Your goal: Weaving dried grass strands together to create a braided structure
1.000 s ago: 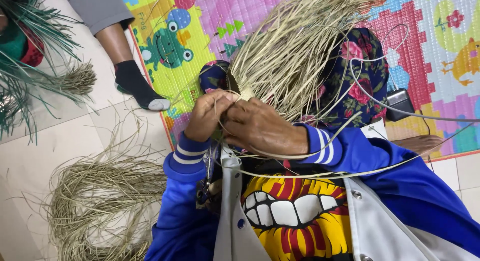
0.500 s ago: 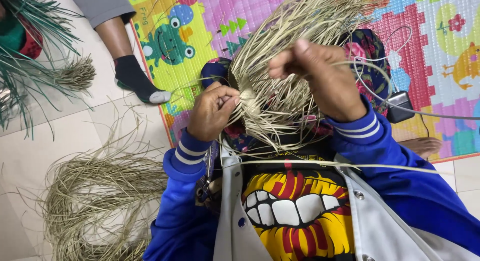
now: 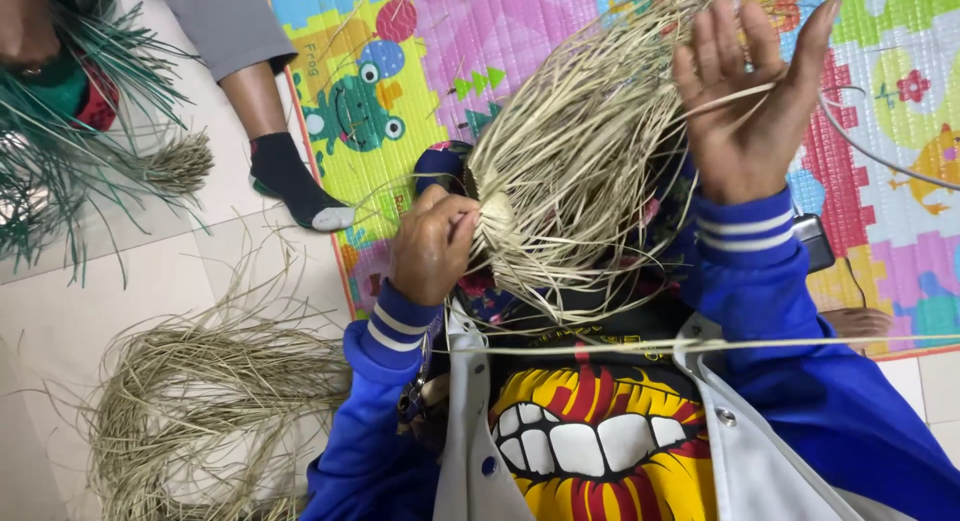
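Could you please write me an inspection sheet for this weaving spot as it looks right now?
Surface: pale tiled floor, partly covered by a colourful cartoon play mat.
Job's things: bundle of dried straw fibres, bound at one end.
Clutter: loose pile of straw on the tiles; green fronds at far left.
Hands: left hand pinches the bound end; right hand is raised, fingers spread, with one strand across them.
Cables: thin dark cord over the mat.
Surroundings: another person's socked foot at the mat's edge.
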